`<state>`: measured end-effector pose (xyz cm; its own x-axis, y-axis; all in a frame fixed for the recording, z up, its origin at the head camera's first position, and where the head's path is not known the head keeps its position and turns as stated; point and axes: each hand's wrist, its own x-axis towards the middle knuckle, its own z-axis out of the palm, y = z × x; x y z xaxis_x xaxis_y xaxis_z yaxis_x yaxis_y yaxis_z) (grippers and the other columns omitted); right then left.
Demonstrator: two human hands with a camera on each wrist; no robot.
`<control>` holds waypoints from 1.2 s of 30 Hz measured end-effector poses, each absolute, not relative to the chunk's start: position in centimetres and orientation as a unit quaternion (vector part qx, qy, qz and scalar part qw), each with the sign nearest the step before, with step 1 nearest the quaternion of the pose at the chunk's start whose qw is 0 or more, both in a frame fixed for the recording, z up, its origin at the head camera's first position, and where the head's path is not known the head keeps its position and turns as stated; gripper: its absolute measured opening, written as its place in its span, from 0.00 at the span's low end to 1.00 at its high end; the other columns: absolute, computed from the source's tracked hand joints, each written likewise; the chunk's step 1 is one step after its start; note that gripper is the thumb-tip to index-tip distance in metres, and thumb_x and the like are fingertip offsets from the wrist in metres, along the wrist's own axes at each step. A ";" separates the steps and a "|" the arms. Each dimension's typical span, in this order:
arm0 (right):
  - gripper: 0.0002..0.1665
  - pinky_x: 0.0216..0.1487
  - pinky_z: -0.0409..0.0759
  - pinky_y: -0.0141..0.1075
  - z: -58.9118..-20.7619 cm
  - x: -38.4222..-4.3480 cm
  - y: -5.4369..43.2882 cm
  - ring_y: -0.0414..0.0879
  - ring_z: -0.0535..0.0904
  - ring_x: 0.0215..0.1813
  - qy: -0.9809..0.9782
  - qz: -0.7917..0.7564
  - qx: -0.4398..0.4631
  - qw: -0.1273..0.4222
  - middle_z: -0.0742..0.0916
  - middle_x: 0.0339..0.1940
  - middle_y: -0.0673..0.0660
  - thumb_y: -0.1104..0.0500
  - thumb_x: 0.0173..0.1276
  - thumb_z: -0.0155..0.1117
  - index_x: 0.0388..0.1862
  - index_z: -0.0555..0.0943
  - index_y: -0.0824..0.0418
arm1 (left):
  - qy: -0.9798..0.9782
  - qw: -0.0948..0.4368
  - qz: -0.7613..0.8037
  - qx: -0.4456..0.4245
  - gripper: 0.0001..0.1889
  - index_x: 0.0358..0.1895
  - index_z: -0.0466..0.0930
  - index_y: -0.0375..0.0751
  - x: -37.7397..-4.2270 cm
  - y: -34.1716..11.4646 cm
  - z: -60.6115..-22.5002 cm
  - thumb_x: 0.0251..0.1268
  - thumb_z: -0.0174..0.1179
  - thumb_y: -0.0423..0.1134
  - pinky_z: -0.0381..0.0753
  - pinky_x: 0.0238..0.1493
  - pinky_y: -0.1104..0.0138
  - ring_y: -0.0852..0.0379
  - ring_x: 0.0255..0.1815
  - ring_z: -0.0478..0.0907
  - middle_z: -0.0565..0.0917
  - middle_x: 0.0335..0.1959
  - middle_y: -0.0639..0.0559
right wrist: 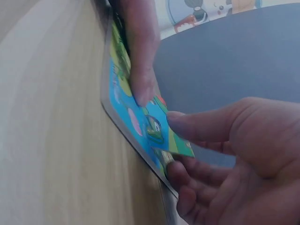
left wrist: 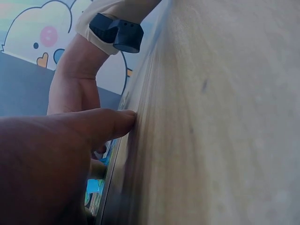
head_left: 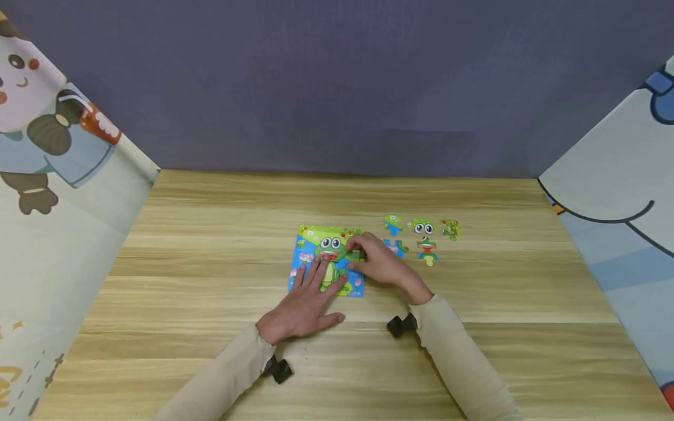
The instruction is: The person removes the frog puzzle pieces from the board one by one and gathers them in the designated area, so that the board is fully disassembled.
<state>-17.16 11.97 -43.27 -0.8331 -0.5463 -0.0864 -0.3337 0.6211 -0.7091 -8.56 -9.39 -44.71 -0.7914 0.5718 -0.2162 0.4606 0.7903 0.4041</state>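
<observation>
A square frog jigsaw puzzle (head_left: 312, 234) in green and blue lies on the wooden table in the head view. Spread fingers of my left hand (head_left: 302, 310) press on its lower middle, over the frog's mouth and body, while the thumb (left wrist: 117, 123) reaches onto the wood. At the puzzle's right edge, my right hand (head_left: 383, 262) pinches a puzzle piece between thumb and fingers. The right wrist view shows that puzzle piece (right wrist: 182, 146), blue and green, tilted up from the board (right wrist: 124, 112). A left fingertip is down on the board close beside it.
Right of the puzzle lie several loose pieces, among them an eyes piece (head_left: 423, 228), a mouth piece (head_left: 427, 247) and a flowered corner piece (head_left: 450, 229). A dark wall (head_left: 337, 88) rises behind the table (head_left: 210, 234), with printed cartoon panels on both sides.
</observation>
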 end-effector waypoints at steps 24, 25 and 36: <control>0.14 0.42 0.78 0.31 -43.0 -18.3 15.2 0.45 0.80 0.42 0.847 -0.482 -0.185 0.128 0.87 0.54 0.64 0.66 0.75 0.57 0.55 0.84 0.64 | 0.928 0.148 0.175 0.292 0.38 0.80 0.55 0.49 -8.5 -9.4 -44.8 0.72 0.53 0.61 0.41 0.80 0.35 0.33 0.84 0.32 0.35 0.82 0.31; 0.14 0.42 0.78 0.31 -43.1 -18.3 15.6 0.43 0.80 0.43 0.844 -0.489 -0.180 0.128 0.87 0.55 0.64 0.66 0.75 0.56 0.55 0.84 0.65 | 0.928 0.147 0.176 0.293 0.38 0.80 0.55 0.49 -8.5 -9.4 -44.8 0.72 0.53 0.60 0.41 0.80 0.35 0.33 0.84 0.32 0.35 0.82 0.31; 0.17 0.47 0.80 0.29 -42.7 -18.2 22.1 0.31 0.78 0.46 0.828 -0.531 -0.114 0.138 0.83 0.60 0.61 0.62 0.78 0.54 0.59 0.80 0.68 | 0.928 0.152 0.180 0.288 0.38 0.80 0.55 0.50 -8.4 -9.5 -44.9 0.73 0.53 0.60 0.39 0.80 0.36 0.34 0.84 0.30 0.34 0.83 0.32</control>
<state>-18.24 22.07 -42.69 -0.9361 -0.3347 -0.1083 -0.0414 0.4104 -0.9110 -8.41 -9.45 -44.91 -0.7880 0.5894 -0.1778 0.4798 0.7689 0.4225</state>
